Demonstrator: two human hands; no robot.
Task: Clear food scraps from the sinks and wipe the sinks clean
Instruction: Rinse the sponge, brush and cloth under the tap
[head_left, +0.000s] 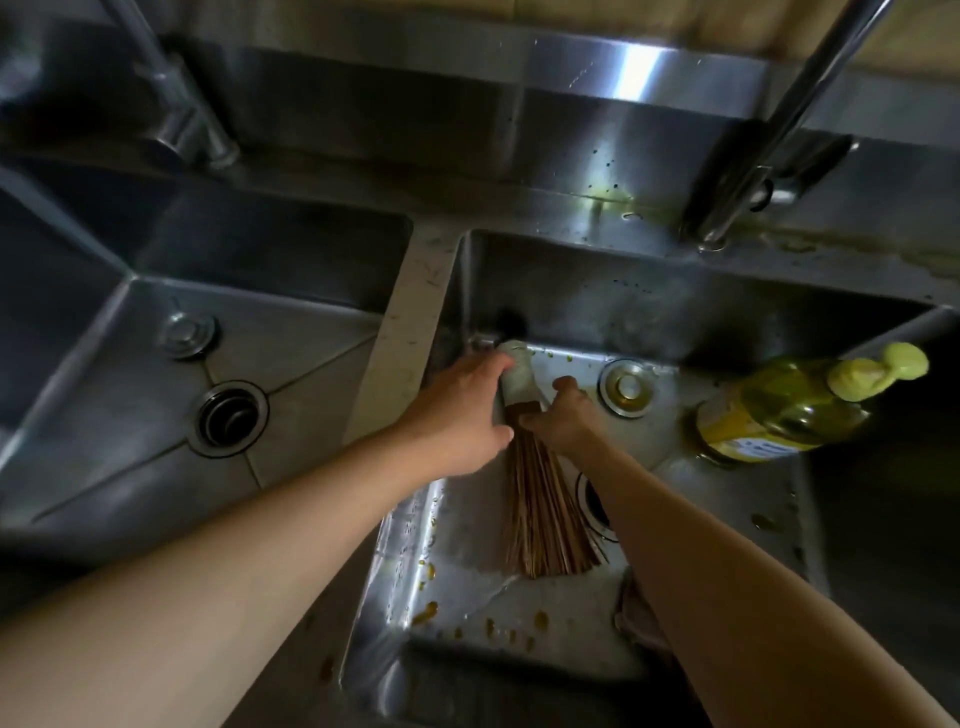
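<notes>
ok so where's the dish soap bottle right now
In the head view the dish soap bottle lies tilted in the right sink, against its right wall, just right of the round drain plug and clear of both hands on the bamboo brush.

bottle (789, 410): clear plastic, yellow-green liquid inside, pale yellow cap; lies tilted at the right, cap pointing up-right, label end lower left.
bottle label (748, 441): yellow and white, print too small to read.
left faucet (171, 98): steel, rises from the deck at upper left; blurred.
right faucet (769, 140): steel, slants from the top right down to its base on the rear deck; lever handle at its side.
backsplash ledge (597, 78): steel, runs along the rear, bright reflection near the middle.
rear deck (613, 202): wet, yellowish smear and dark specks between the faucets.
</notes>
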